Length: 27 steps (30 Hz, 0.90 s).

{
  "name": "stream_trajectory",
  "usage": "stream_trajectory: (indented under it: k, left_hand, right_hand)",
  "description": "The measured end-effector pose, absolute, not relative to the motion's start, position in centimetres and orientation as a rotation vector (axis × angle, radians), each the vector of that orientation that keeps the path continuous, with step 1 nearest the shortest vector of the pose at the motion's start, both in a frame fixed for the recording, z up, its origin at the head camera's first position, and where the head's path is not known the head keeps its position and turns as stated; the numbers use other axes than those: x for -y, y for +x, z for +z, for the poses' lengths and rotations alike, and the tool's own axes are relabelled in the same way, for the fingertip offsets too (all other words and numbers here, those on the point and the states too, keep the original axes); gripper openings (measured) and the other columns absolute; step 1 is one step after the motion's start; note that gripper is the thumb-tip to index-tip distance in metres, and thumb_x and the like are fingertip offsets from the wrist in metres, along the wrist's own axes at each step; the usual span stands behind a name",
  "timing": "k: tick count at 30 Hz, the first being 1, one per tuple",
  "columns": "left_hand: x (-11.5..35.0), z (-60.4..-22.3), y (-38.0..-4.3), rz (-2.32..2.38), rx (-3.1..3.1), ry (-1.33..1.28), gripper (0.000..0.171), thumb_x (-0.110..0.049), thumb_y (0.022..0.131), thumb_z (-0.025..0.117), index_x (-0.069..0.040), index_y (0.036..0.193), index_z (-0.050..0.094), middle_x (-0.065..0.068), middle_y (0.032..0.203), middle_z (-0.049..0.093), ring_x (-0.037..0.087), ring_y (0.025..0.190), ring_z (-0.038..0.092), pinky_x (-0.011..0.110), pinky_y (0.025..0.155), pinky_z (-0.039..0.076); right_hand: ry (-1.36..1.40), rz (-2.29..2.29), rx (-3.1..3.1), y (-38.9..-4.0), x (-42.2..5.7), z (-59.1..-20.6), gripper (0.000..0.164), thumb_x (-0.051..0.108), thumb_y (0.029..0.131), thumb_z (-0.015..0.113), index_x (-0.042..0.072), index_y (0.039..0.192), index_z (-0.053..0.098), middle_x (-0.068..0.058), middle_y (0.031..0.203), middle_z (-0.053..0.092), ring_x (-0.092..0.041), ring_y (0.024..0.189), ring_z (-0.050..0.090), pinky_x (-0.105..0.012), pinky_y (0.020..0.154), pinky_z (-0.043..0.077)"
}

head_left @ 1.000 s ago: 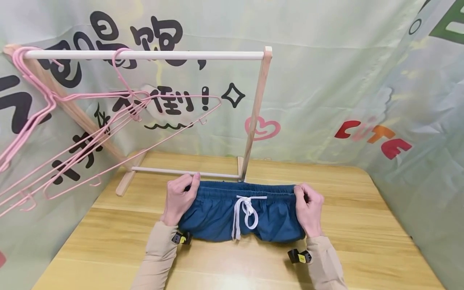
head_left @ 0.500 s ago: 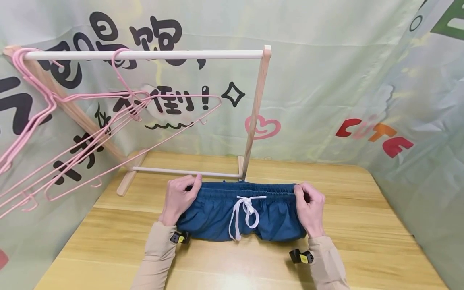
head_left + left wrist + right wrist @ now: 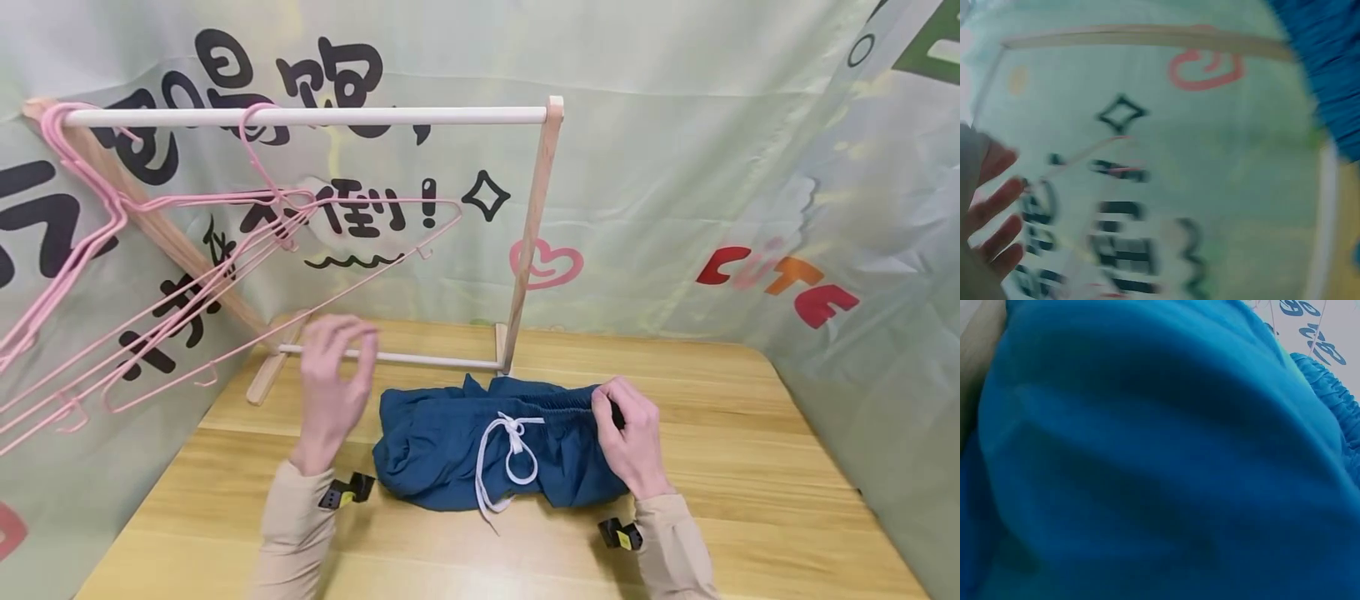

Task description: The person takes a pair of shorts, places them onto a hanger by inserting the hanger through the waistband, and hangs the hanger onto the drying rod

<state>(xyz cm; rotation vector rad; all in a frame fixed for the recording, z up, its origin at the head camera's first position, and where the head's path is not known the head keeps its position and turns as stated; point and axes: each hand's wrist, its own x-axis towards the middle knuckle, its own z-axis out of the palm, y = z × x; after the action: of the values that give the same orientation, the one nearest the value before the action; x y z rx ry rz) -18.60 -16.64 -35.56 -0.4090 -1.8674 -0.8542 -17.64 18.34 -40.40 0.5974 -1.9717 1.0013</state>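
Note:
Dark blue shorts [image 3: 450,450] with a gathered waistband and a white drawstring [image 3: 516,450] tied in a bow lie bunched on the table. My right hand [image 3: 630,433] grips the right end of the waistband. Up and to the left of the shorts, apart from them, my left hand [image 3: 333,379] is raised with loosely bent fingers and holds nothing. Its separate fingers [image 3: 1000,234] show blurred in the left wrist view, with the blue cloth [image 3: 1329,69] at the upper right. Blue fabric [image 3: 1160,462] fills most of the right wrist view and hides the right fingers.
A rack with a white top bar [image 3: 405,116] and wooden legs [image 3: 534,233] stands at the back left. Several pink hangers [image 3: 262,242] hang from it, reaching left of my left hand. Printed cloth walls [image 3: 675,167] border the wooden table [image 3: 735,467].
My left hand has let go of the waistband and moved up and left. The left end of the shorts has slackened and sagged; my right hand keeps its grip, shifted slightly left.

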Motion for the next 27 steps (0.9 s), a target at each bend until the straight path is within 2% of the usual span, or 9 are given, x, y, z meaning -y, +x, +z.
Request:
stream_trajectory:
  k: [3,8,12,17,20,24,27]
  left_hand:
    - [17.5,-31.9,-17.9,-0.799,1.705,-0.292,0.02,-0.016,0.082,0.055,0.0,0.091,0.065,0.018,0.098,0.058,0.03,0.1,0.046,0.036,0.096,0.03]
    - [19.2,-27.3,-16.7,-0.685,1.675,-0.086,0.032,-0.026,0.082,0.055,-0.002,0.103,0.06,0.017,0.111,0.051,0.028,0.111,0.038,0.036,0.102,0.021]
    - [21.0,-25.7,-16.5,-0.61,1.798,0.019,0.042,-0.032,0.082,0.055,-0.006,0.116,0.053,0.016,0.12,0.047,0.031,0.115,0.036,0.04,0.101,0.023]
    - [22.9,-25.2,-16.9,-0.574,1.992,0.118,0.053,-0.043,0.083,0.055,-0.014,0.126,0.045,0.013,0.117,0.052,0.034,0.103,0.045,0.047,0.088,0.032]
    - [23.7,-24.8,-17.2,-0.584,2.067,0.148,0.051,-0.045,0.084,0.054,-0.018,0.127,0.045,0.011,0.112,0.058,0.034,0.093,0.051,0.05,0.079,0.034]
    - [24.3,-24.1,-17.5,-0.598,2.148,0.154,0.046,-0.045,0.087,0.049,-0.019,0.125,0.049,0.008,0.105,0.063,0.032,0.082,0.056,0.046,0.065,0.035]
    - [24.6,-23.7,-17.8,-0.61,2.209,0.169,0.042,-0.049,0.088,0.044,-0.025,0.122,0.054,0.009,0.097,0.066,0.03,0.077,0.057,0.04,0.054,0.031]
  right_hand:
    - [0.607,1.004,1.984,-17.6,-18.4,-40.4,0.02,0.0,0.081,0.053,0.012,0.066,0.055,0.004,0.066,0.05,-0.002,0.062,0.042,-0.015,0.058,0.032]
    - [0.612,1.005,1.987,-17.5,-18.4,-40.4,0.02,-0.001,0.081,0.053,0.012,0.066,0.055,0.004,0.067,0.051,-0.002,0.063,0.042,-0.015,0.058,0.032]
    - [0.624,1.005,1.988,-17.6,-18.4,-40.4,0.018,-0.001,0.081,0.054,0.012,0.068,0.056,0.004,0.068,0.051,-0.002,0.063,0.042,-0.015,0.058,0.032]
    - [0.665,1.017,1.984,-17.5,-18.5,-40.4,0.016,-0.001,0.082,0.053,0.01,0.071,0.057,0.004,0.069,0.05,-0.002,0.063,0.041,-0.015,0.059,0.032]
    - [0.677,1.024,1.984,-17.5,-18.5,-40.4,0.015,-0.001,0.082,0.053,0.01,0.072,0.058,0.004,0.07,0.05,-0.002,0.064,0.041,-0.015,0.059,0.032]
    - [0.677,1.028,1.988,-17.5,-18.6,-40.3,0.015,-0.001,0.082,0.053,0.01,0.073,0.058,0.004,0.07,0.05,-0.002,0.064,0.041,-0.015,0.059,0.032]
    - [0.674,1.031,1.99,-17.5,-18.6,-40.3,0.015,-0.001,0.082,0.053,0.01,0.073,0.058,0.004,0.07,0.051,-0.002,0.064,0.042,-0.015,0.059,0.032]
